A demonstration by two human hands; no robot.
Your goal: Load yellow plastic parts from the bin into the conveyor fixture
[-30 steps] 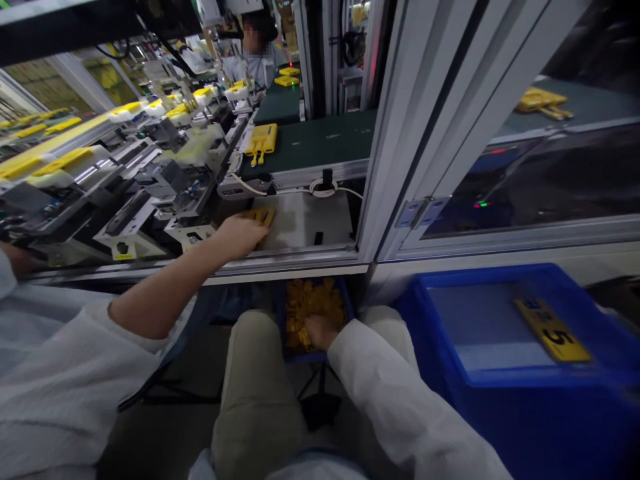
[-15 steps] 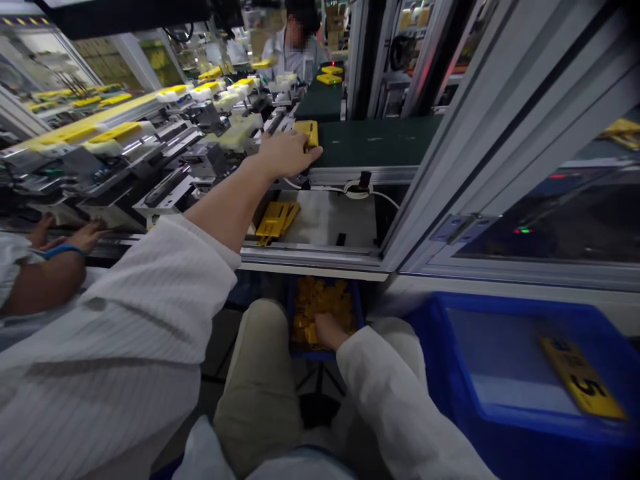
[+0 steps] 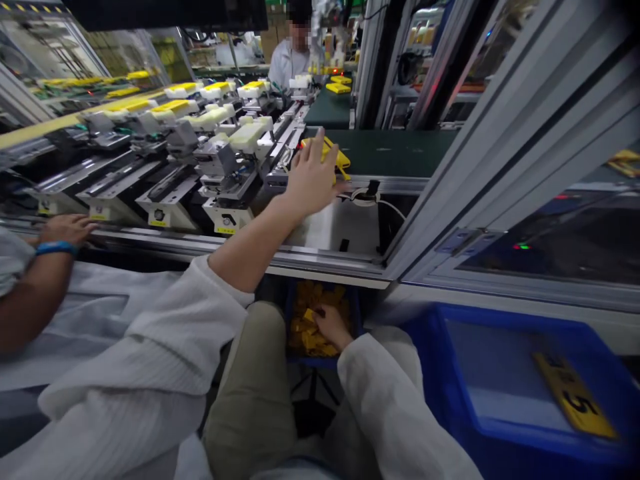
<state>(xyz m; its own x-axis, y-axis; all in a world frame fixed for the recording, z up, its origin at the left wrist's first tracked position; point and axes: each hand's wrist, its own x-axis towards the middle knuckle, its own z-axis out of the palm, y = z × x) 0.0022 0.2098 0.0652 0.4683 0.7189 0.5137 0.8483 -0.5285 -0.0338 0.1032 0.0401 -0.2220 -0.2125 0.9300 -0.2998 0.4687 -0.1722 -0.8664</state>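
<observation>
Fingers spread, my left hand [image 3: 311,177] is over the near end of the green conveyor belt. A tilted yellow part [image 3: 341,157] shows behind its fingers and touches or nearly touches them; the palm side is hidden. Low between my knees, my right hand [image 3: 332,325] is closed, with a small yellow piece [image 3: 311,315] at its fingertips. It is over a blue bin [image 3: 357,310] of many small yellow pieces [image 3: 313,341].
Metal fixtures [image 3: 227,217] with pale blocks line the left. Another person's hand [image 3: 67,230] rests at the rail; a person [image 3: 290,61] is at the back. At right stand an aluminium frame [image 3: 450,160] and a large blue bin [image 3: 453,373] with a yellow plate [image 3: 575,393] marked 5.
My left hand has lifted and spread its fingers, and the yellow part near it is now tilted. My right hand has risen from among the pieces with one at its fingertips. The view has shifted slightly.
</observation>
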